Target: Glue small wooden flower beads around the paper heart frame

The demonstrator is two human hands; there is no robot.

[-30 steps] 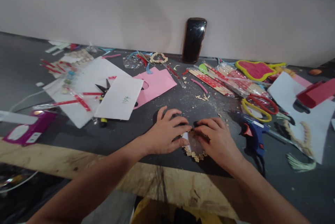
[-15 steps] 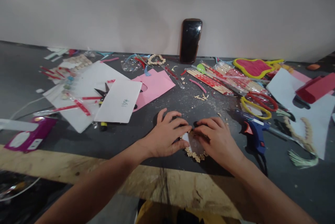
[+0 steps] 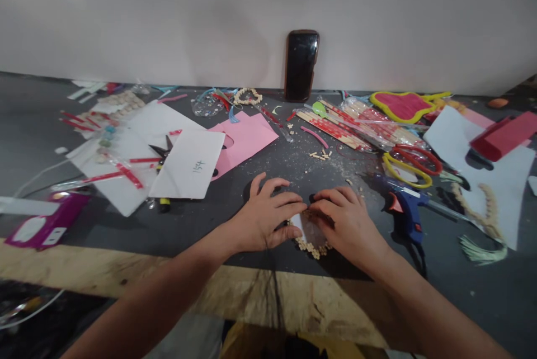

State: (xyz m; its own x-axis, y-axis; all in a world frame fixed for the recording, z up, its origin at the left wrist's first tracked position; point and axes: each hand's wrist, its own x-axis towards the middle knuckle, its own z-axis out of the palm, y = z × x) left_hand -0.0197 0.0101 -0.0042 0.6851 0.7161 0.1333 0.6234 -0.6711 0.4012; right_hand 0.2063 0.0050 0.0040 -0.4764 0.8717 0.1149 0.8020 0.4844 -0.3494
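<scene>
Two bare hands at a ring of small wooden pieces (image 3: pixel 312 251), which lies near the front edge of the dark tabletop (image 3: pixel 218 213), between the hands. The left hand (image 3: pixel 274 219) meets the left side of the ring, its thumb and fingers parted; the right hand (image 3: pixel 342 222) is bent narrow over the upper right side, hiding part of it. Whether either pinches a piece cannot be told. Within the ring, a pale sheet (image 3: pixel 312 230) is visible. Loose wooden bits (image 3: pixel 321 154) lie beyond the hands. To the right are a blue glue gun (image 3: pixel 409 213) and, just behind it, scissors (image 3: pixel 419 184) with red and yellow handles. To the left, a white paper (image 3: pixel 184 169) marked in green partly overlaps a pink paper (image 3: pixel 251 138). At the back, a phone (image 3: pixel 301 65) leans upright against the wall (image 3: pixel 168 23).
</scene>
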